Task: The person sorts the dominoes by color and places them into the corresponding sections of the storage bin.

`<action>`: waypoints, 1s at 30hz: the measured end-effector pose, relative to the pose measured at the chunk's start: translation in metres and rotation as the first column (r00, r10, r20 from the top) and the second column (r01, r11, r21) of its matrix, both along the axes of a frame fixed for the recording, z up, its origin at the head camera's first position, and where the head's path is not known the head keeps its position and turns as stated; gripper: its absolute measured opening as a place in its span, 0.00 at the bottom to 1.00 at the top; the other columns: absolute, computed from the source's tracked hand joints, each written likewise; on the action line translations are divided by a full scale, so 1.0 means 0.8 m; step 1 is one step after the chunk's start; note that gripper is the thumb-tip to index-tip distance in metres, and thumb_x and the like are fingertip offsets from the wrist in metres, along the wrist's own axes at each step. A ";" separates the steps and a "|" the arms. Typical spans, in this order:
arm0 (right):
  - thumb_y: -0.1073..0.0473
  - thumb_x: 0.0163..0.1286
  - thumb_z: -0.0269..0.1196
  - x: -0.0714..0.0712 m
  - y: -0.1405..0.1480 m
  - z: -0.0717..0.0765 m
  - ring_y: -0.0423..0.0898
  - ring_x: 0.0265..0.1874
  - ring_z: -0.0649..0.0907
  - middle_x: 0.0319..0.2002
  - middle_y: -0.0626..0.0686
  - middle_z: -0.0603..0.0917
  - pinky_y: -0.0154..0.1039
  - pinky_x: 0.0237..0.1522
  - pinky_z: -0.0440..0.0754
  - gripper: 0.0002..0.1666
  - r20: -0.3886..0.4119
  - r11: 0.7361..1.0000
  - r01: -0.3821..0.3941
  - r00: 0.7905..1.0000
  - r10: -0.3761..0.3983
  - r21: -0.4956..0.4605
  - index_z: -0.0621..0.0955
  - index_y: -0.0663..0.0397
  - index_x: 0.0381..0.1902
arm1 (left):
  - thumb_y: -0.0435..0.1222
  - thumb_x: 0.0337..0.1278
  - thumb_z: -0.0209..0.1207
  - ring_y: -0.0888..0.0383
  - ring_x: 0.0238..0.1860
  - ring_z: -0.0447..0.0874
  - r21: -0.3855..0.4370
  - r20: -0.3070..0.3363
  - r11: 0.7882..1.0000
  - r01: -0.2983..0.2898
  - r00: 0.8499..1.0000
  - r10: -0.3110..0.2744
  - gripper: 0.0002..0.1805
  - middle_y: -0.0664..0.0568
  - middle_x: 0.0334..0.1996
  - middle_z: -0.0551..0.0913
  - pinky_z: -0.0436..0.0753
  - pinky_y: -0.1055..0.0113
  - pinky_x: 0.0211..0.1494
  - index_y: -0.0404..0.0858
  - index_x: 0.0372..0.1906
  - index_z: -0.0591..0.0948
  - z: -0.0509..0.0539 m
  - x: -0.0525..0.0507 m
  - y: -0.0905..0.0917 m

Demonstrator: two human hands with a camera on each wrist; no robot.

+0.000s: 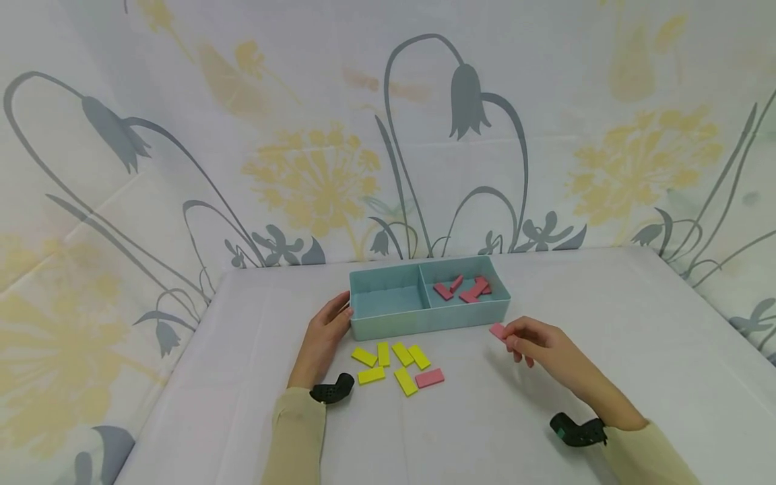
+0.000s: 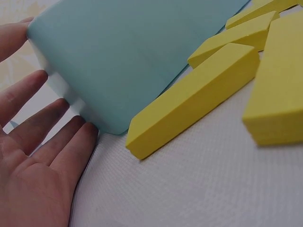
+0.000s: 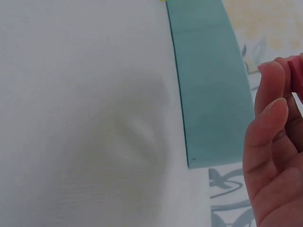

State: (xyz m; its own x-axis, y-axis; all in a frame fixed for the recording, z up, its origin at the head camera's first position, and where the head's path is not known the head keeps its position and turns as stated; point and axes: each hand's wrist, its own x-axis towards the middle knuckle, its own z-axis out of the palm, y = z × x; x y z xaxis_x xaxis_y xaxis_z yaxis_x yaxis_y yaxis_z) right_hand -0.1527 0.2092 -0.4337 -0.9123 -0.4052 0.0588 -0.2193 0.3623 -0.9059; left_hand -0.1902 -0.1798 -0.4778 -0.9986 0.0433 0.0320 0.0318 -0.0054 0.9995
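A two-compartment blue-green box (image 1: 388, 326) stands on the table; its right compartment holds several pink blocks (image 1: 443, 291), and the left one has none. My left hand (image 1: 321, 342) touches the box's left end with its fingertips, fingers nearly straight, as the left wrist view shows too. In my right hand (image 1: 548, 353) a pink block (image 1: 498, 331) is pinched between thumb and fingers, just off the box's front right corner. The right wrist view shows part of that block (image 3: 297, 73) at its edge. Several yellow blocks (image 1: 371, 375) and one pink block (image 1: 430, 378) lie before the box.
A white cloth covers the table (image 1: 473, 431). Behind it hangs a white curtain (image 1: 339, 87) with grey and yellow flower prints. Black devices (image 1: 578, 431) are strapped to both wrists.
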 end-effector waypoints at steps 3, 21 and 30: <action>0.52 0.66 0.54 -0.005 -0.006 0.004 0.58 0.27 0.75 0.29 0.61 0.75 0.41 0.24 0.76 0.16 -0.012 1.000 -0.009 1.000 0.009 -0.007 0.74 0.58 0.44 | 0.46 0.59 0.52 0.62 0.62 0.60 0.003 -0.010 1.000 -0.001 1.000 0.001 0.26 0.59 0.62 0.63 0.65 0.64 0.61 0.50 0.63 0.65 0.000 0.000 -0.001; 0.51 0.67 0.52 -0.040 -0.044 0.028 0.60 0.29 0.74 0.30 0.60 0.76 0.40 0.27 0.76 0.16 -0.094 0.999 0.034 0.995 -0.036 -0.024 0.75 0.56 0.45 | 0.48 0.58 0.53 0.63 0.61 0.61 -0.025 -0.003 1.000 -0.015 1.000 0.015 0.25 0.62 0.61 0.64 0.65 0.65 0.61 0.54 0.61 0.66 -0.001 0.001 -0.001; 0.50 0.66 0.53 -0.066 -0.055 0.034 0.60 0.28 0.74 0.31 0.60 0.76 0.43 0.24 0.75 0.15 -0.118 0.998 0.062 0.991 -0.064 -0.021 0.73 0.52 0.45 | 0.47 0.58 0.53 0.65 0.60 0.62 -0.015 0.006 0.999 -0.029 1.000 0.029 0.23 0.64 0.60 0.65 0.66 0.65 0.61 0.55 0.60 0.67 0.000 0.000 0.001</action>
State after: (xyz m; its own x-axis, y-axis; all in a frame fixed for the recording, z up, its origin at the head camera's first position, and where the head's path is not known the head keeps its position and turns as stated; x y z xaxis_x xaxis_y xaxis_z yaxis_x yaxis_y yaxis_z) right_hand -0.2055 0.1653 -0.4067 -0.9220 -0.3455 0.1746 -0.3030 0.3634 -0.8810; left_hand -0.1899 -0.1790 -0.4778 -0.9996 0.0145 0.0257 0.0258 0.0102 0.9996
